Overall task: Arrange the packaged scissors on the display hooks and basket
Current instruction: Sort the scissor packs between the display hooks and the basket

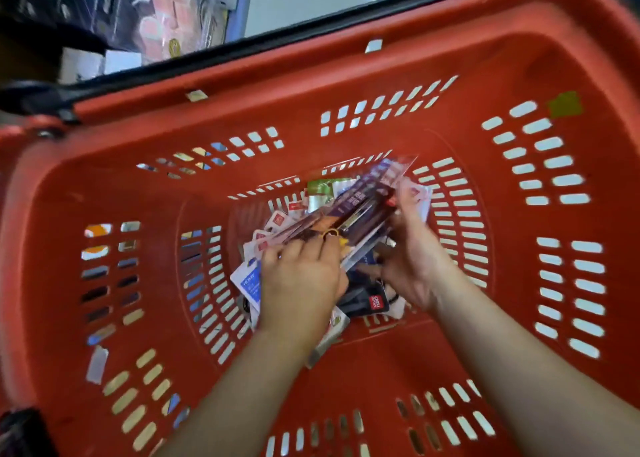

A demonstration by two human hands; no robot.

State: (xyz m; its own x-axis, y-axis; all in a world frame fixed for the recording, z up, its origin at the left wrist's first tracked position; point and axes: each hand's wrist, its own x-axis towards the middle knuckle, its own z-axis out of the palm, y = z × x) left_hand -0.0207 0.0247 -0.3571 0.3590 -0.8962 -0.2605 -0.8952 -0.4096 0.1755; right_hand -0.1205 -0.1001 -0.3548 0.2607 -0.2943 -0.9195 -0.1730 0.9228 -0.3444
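Head view: left hand (300, 278) and right hand (417, 259) apparently grip blurred scissor packs (363, 207) deep between basket (381, 75) walls.

A shop: a red plastic shopping basket (450, 58) holds carded retail packs (367, 207), and packaged goods (166, 20) line a shelf beyond.

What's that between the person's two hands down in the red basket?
In the head view, a fanned bunch of packaged scissors spans the gap inside the basket; the left hand and right hand each hold an end.
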